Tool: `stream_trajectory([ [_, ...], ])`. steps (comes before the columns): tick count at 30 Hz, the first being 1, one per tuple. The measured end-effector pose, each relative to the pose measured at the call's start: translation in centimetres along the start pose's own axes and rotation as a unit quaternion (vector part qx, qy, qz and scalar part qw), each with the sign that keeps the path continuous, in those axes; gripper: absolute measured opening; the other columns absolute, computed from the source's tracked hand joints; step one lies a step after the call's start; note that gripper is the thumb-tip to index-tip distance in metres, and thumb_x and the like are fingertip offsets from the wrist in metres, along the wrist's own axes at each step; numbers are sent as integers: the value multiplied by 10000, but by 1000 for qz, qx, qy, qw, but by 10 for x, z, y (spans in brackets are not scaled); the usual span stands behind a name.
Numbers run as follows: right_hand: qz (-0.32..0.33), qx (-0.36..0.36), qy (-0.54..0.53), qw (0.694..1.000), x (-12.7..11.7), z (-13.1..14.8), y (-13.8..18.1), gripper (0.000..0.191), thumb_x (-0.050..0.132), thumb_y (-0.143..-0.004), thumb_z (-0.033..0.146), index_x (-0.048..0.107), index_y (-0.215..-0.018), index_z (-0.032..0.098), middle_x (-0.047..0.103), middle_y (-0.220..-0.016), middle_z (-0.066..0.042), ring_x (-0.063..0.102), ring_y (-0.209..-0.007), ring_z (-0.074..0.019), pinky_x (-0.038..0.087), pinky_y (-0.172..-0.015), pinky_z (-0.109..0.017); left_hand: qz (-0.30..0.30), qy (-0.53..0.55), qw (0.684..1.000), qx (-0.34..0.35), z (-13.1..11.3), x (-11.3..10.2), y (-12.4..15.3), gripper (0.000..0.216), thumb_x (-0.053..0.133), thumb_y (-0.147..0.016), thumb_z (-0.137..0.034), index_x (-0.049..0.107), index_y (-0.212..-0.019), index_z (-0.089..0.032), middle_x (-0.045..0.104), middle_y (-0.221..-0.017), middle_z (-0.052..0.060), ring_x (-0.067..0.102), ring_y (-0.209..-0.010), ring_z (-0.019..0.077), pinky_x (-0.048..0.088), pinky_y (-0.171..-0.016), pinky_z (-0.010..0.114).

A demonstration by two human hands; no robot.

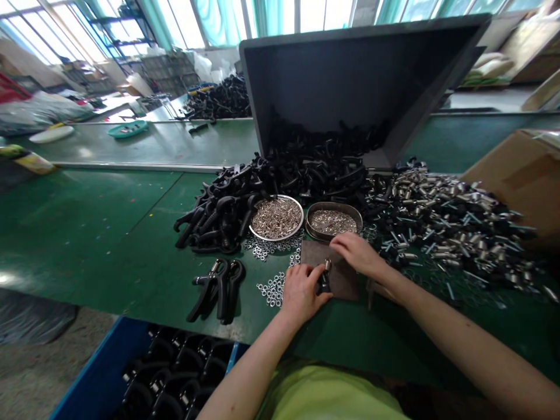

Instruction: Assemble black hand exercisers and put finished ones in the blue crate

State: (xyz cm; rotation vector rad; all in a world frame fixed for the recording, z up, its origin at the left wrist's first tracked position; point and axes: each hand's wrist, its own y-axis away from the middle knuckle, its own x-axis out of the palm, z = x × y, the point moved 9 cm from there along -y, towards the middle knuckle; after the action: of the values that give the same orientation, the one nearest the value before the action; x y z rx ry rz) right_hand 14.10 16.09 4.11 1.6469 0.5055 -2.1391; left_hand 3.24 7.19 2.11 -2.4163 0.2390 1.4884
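Observation:
My left hand grips a small black plastic part with a shiny metal piece and keeps it against a brown plate. My right hand hovers over the plate's far right corner, its fingers pinched together by the front rim of an oval tin of tiny metal parts. Whatever the pinch may hold is too small to make out. Left of the tin stands a round dish heaped with metal pins. Loose nuts lie beside my left hand. Further left rest a few black spring clamps.
Black clamp parts spill from a tipped grey bin. Metal barrels and bolts are piled on the right, before a cardboard box. A blue crate of black clamps sits below the green table's front edge.

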Motion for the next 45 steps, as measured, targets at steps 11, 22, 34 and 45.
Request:
stream_trajectory([
  [11,67,142,63,986,14,-77,-65,85,663,-723,263,722,-776,232,707,-840,-47,623,-839,-201,422,-656,-254,16,-28,999,14,-3,1,1,656,670,-718,-493,453,-1289,-252,574,-1054,64,497,-961,263,414,-817,405],
  [22,23,181,24,983,8,-91,-51,150,606,-779,302,714,-844,220,713,-883,-61,631,-855,-203,417,-680,-259,-13,137,989,-54,8,-1,-8,602,754,-622,-396,582,-1163,-196,618,-1031,85,523,-991,271,415,-889,410],
  [34,-70,141,-178,971,-26,-39,-18,225,537,-821,361,667,-822,177,673,-739,-25,594,-668,-147,435,-620,-249,33,791,467,-394,27,26,25,339,613,-774,-430,642,-877,-109,662,-718,65,619,-611,155,483,-580,254],
  [45,-133,67,-512,846,-3,33,35,149,643,-715,328,612,-647,200,580,-695,-2,545,-684,-148,440,-678,-296,57,854,358,-373,0,19,26,384,513,-850,-441,604,-928,-76,667,-744,113,643,-620,176,523,-597,292],
])
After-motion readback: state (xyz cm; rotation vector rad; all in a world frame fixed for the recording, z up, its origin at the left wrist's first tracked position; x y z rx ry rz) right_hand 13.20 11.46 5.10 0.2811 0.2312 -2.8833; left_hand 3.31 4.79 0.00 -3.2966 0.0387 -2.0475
